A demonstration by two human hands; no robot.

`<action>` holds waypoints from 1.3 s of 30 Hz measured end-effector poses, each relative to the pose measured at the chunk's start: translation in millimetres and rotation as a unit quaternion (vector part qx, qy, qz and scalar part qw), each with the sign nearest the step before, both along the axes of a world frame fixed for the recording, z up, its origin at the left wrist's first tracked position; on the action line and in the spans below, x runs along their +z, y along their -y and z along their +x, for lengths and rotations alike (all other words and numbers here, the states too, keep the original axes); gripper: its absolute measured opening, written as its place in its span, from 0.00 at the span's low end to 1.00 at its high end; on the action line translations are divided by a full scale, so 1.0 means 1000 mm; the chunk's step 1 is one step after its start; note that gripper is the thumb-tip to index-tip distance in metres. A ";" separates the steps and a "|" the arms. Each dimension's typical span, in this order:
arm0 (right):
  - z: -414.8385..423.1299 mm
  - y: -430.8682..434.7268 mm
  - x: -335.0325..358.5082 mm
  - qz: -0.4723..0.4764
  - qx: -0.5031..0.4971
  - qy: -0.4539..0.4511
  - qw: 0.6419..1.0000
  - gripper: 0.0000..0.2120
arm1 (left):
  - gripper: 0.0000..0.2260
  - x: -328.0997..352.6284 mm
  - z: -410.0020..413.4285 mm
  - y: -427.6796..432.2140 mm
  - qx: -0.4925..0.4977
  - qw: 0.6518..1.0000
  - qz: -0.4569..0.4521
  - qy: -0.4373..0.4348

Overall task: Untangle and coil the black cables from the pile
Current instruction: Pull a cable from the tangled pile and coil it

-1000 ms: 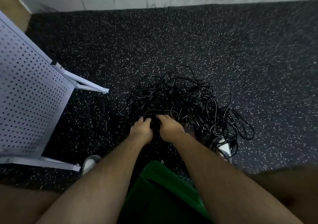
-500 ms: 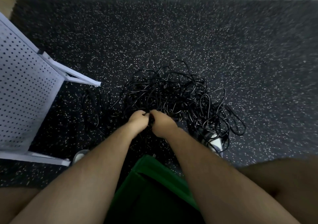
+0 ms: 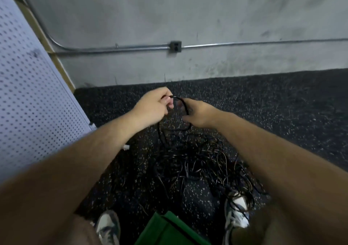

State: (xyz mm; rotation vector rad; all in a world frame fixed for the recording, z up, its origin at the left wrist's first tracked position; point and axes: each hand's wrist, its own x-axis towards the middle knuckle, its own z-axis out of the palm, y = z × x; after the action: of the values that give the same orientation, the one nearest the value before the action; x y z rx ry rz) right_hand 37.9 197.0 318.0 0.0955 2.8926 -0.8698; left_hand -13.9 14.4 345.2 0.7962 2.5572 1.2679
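I'm starting a coil: left hand pinches the cable end, right hand grips its loop, next probably slack from the pile below.

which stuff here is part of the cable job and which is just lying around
Part of the job: black cable held between left hand and right hand; tangled pile on the floor.
Just there: perforated white panel; wall outlet; metal conduit; green fabric.
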 end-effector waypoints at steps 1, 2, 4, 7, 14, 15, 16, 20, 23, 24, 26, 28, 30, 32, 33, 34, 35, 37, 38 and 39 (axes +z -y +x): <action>0.000 -0.002 0.007 -0.036 -0.007 -0.003 0.999 0.16 | 0.11 0.014 -0.002 0.002 0.001 1.000 0.028 -0.010; -0.001 -0.004 0.010 -0.060 -0.021 -0.015 0.998 0.10 | 0.12 0.024 -0.006 0.004 0.008 0.998 0.062 -0.018; 0.000 -0.010 0.012 -0.091 -0.052 -0.044 0.994 0.09 | 0.13 0.035 -0.014 0.007 0.035 0.989 0.142 -0.030; 0.000 -0.019 0.010 -0.140 -0.065 -0.009 0.988 0.13 | 0.13 0.039 -0.017 0.010 0.071 0.967 0.243 -0.021; -0.008 -0.007 0.000 -0.308 -0.004 0.065 0.949 0.15 | 0.12 0.025 -0.027 0.011 0.098 0.941 0.323 0.032; -0.011 -0.001 -0.003 -0.330 0.011 0.079 0.941 0.19 | 0.12 0.025 -0.028 0.010 0.094 0.938 0.330 0.040; -0.014 0.005 -0.006 -0.344 0.021 0.087 0.935 0.20 | 0.12 0.024 -0.030 0.008 0.089 0.937 0.335 0.051; -0.027 0.028 -0.010 -0.290 0.021 0.040 0.956 0.11 | 0.11 0.025 -0.038 0.001 0.058 0.933 0.348 0.075; -0.031 0.034 -0.003 -0.272 0.004 -0.013 0.962 0.13 | 0.10 0.028 -0.048 0.002 0.047 0.934 0.348 0.070; -0.031 0.035 0.002 -0.276 -0.007 -0.034 0.961 0.12 | 0.10 0.024 -0.050 0.004 0.045 0.940 0.330 0.076; -0.034 0.035 0.013 -0.299 -0.038 -0.078 0.950 0.11 | 0.18 0.013 -0.049 0.009 0.030 0.959 0.259 0.115; -0.039 0.034 0.023 -0.320 -0.074 -0.123 0.936 0.11 | 0.27 -0.004 -0.046 0.012 -0.023 0.972 0.165 0.165; -0.043 0.033 0.033 -0.331 -0.108 -0.151 0.925 0.11 | 0.30 -0.019 -0.042 0.010 -0.082 0.978 0.099 0.164; -0.042 0.032 0.044 -0.375 -0.135 -0.164 0.903 0.12 | 0.36 -0.029 -0.040 0.003 -0.078 0.986 0.052 0.136; -0.042 0.031 0.049 -0.408 -0.145 -0.173 0.885 0.11 | 0.40 -0.033 -0.039 -0.001 -0.066 0.988 0.035 0.135; -0.042 0.030 0.054 -0.437 -0.154 -0.182 0.867 0.10 | 0.43 -0.040 -0.037 -0.005 -0.062 0.987 0.023 0.146; -0.042 0.029 0.058 -0.464 -0.161 -0.187 0.851 0.10 | 0.43 -0.047 -0.036 -0.009 -0.068 0.984 0.008 0.163; -0.041 0.029 0.063 -0.507 -0.162 -0.194 0.824 0.09 | 0.32 -0.060 -0.036 -0.011 -0.097 0.977 -0.051 0.184; -0.039 0.028 0.065 -0.517 -0.161 -0.199 0.817 0.09 | 0.22 -0.065 -0.035 -0.012 -0.108 0.975 -0.080 0.180; -0.038 0.027 0.065 -0.507 -0.162 -0.208 0.820 0.09 | 0.13 -0.068 -0.035 -0.013 -0.101 0.976 -0.093 0.170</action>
State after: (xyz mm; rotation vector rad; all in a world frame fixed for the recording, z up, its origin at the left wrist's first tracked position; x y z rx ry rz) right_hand -0.3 170.2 383.2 0.3247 2.2989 -2.6237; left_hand -48.9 27.7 277.3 0.7088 2.2184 0.9874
